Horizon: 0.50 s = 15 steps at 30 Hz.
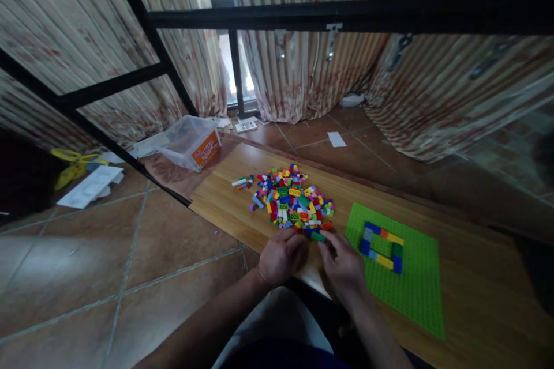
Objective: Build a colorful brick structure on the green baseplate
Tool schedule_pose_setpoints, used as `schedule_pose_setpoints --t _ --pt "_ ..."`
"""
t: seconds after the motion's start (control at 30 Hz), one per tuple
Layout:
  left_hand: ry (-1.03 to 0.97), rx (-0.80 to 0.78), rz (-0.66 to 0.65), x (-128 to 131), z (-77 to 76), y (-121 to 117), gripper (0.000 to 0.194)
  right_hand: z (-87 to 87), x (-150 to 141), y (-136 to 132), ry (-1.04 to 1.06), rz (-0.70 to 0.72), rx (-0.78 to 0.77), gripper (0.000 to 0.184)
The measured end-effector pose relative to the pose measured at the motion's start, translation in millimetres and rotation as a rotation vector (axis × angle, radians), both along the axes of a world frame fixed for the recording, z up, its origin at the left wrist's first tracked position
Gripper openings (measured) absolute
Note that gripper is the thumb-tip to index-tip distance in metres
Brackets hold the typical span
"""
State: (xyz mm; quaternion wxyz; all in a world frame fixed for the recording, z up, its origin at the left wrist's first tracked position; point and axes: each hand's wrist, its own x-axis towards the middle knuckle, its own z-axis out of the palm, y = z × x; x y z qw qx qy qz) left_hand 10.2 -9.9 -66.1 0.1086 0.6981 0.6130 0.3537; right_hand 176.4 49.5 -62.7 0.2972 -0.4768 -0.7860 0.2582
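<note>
A heap of small toy building bricks (288, 199) in many colours lies on the wooden board. At its near edge my left hand (282, 255) is curled closed, and whatever its fingers may hold is hidden. My right hand (344, 265), just to the right, pinches a green brick (318, 237) between thumb and fingers. A blue brick shows close beside that one. Right of my hands is a green studded baseplate (418, 294). On it stands a rectangular ring of bricks (384, 262) in blue, yellow, green and orange, with an open centre.
The wooden board (225, 184) ends close to my lap. A clear plastic bin (188, 141) with an orange label stands beyond its left end. Black metal bars (268, 20) cross above, before striped curtains (298, 75). White panels (90, 187) lie on the tiled floor at left.
</note>
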Motion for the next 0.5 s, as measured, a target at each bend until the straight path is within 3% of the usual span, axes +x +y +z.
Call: schedule_pose_setpoints --t 0.17,0.3,0.4,0.5 --pt "-0.079 -0.005 0.003 2.3 1.4 -3.1 0.014 -11.6 -7.2 13.1 -0.038 -0.032 0.076 0.040" --pt "-0.258 0.038 0.062 -3.0 5.7 -8.6 0.018 -14.6 -1.1 11.1 -0.016 -0.115 0.087 0.042" --pt "-0.349 0.104 0.252 -32.4 12.7 -4.5 0.017 -16.4 5.5 8.3 -0.029 -0.131 0.078 0.043" --pt "-0.267 0.136 0.589 -87.5 18.8 11.3 0.020 -17.9 9.9 7.0 -0.040 -0.117 0.061 0.043"
